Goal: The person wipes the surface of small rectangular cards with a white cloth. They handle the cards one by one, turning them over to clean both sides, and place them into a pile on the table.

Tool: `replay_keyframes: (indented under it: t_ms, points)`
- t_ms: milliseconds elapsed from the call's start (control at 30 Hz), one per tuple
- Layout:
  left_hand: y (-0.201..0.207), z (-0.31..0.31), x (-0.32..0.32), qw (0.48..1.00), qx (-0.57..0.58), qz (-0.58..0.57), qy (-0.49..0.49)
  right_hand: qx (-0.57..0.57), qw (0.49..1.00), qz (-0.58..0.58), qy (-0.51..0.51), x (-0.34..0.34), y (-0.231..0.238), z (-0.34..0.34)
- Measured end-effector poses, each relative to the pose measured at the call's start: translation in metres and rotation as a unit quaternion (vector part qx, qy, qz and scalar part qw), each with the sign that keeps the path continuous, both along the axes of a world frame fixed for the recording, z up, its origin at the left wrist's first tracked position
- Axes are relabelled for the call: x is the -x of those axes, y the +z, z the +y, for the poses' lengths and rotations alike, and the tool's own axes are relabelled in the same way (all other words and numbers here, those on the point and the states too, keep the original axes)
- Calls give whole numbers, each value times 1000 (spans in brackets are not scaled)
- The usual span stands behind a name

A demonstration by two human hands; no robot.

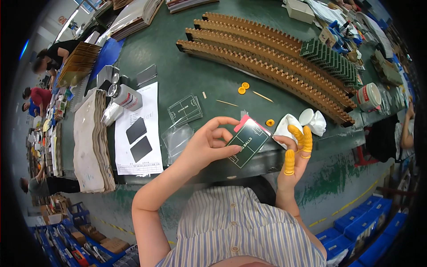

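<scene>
My left hand pinches a dark green card with white pitch-like lines, thumb on its face. A bright pink strip shows along the card's upper left edge. At the card's right corner is my right hand, fingers apart, yellow finger cots on several of them. One bare fingertip comes close to the card's corner; whether it touches, I cannot tell. Beyond the hands lie a loose yellow finger cot and white cloth. Left of my left hand lie similar clear-edged cards and clear plastic sleeves.
Long brown slotted racks cross the far table; green cards stand in their right end. Wooden sticks, a white tub, a metal-topped bottle and a paper sheet with dark plates lie around. Blue bins stand below right.
</scene>
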State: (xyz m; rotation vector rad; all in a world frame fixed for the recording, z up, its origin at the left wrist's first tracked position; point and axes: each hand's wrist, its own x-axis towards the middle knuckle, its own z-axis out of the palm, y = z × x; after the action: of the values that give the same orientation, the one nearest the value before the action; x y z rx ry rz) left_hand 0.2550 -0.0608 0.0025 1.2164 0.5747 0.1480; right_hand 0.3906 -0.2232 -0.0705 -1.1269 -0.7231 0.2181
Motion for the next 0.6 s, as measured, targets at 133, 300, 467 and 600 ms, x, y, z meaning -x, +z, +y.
replay_keyframes:
  t_ms: [133, 300, 467, 600]
  points:
    - [-3, 1, -4, 999, 39, -14, -1, 5, 1000, -14, -16, -4, -4, 0]
    - [-4, 3, -12, 999, -38, -22, 6, 42, 996, -59, -60, -11, -14, -10]
    - [-5, 25, -29, 788, -591, -171, 25, 77, 984, -117, -110, -17, -29, -24]
    - [10, 38, -53, 581, -763, -283, 19, 82, 980, -124, -134, -18, -45, -30]
